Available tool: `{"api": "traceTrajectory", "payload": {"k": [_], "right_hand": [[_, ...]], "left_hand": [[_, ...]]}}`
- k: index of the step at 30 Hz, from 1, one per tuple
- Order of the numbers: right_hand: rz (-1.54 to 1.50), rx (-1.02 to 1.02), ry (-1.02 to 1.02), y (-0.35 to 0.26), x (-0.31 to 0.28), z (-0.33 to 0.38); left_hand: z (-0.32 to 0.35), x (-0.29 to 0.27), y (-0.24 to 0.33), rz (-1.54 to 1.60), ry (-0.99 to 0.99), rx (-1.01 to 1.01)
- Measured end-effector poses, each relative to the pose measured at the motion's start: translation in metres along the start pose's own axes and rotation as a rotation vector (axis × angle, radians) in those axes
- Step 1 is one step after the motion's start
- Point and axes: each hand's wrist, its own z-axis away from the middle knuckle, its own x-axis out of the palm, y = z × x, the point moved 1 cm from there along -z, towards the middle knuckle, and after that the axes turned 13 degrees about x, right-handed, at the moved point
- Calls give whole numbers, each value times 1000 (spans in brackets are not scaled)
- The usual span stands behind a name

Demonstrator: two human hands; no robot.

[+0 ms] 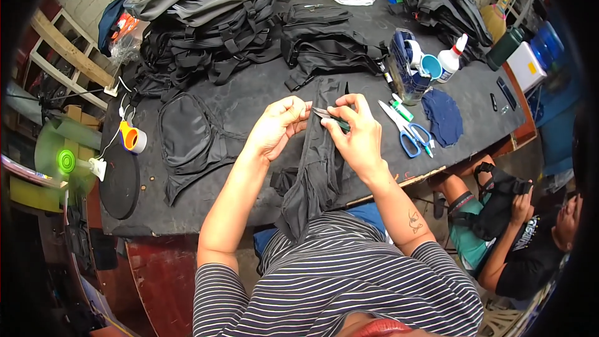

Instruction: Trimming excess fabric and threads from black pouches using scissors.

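Observation:
A long black fabric bag piece (317, 171) hangs over the table's front edge and onto my lap, its upper end between my hands. Closed in a pinch at the left side of the fabric is my left hand (279, 126); whatever its fingertips hold is too small to make out. My right hand (357, 130) grips a pair of thread snips (322, 113), with the short metal blades pointing left at the fabric's edge, close to my left fingertips. Part of the snips' dark handle is hidden by my fingers.
Blue-handled scissors (409, 134), a navy cloth (443, 117) and a white bottle (450, 62) lie or stand to the right. Black bags (212, 43) are piled at the back left. A flat black pouch (187, 131) lies left. Another person (518, 237) sits at the right.

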Motion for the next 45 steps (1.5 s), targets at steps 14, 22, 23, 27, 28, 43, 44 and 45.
{"api": "traceTrajectory", "payload": {"k": [14,22,23,27,28,43,44,45], "right_hand": [[-129,109,48,10,11,3],[-165,119,53,20,12,7],[-135,108,48,21,10,7],[-91,75,73,17,3,9],[-96,68,68,14,1,10],[62,40,-57,-5,-20,-9],[35,43,-62,-3,-19,-9],[7,46,-67,-2,-18,-9]], "left_hand": [[-3,14,6,-291,143,146],[4,33,-12,-1426,59,530],[5,36,-14,-1495,72,549],[-2,5,-37,-1376,43,392],[-8,-16,-46,-1047,31,160],[-3,21,-17,-327,166,155],[-3,21,-17,-327,168,156],[-4,22,-17,-313,172,173]]}}
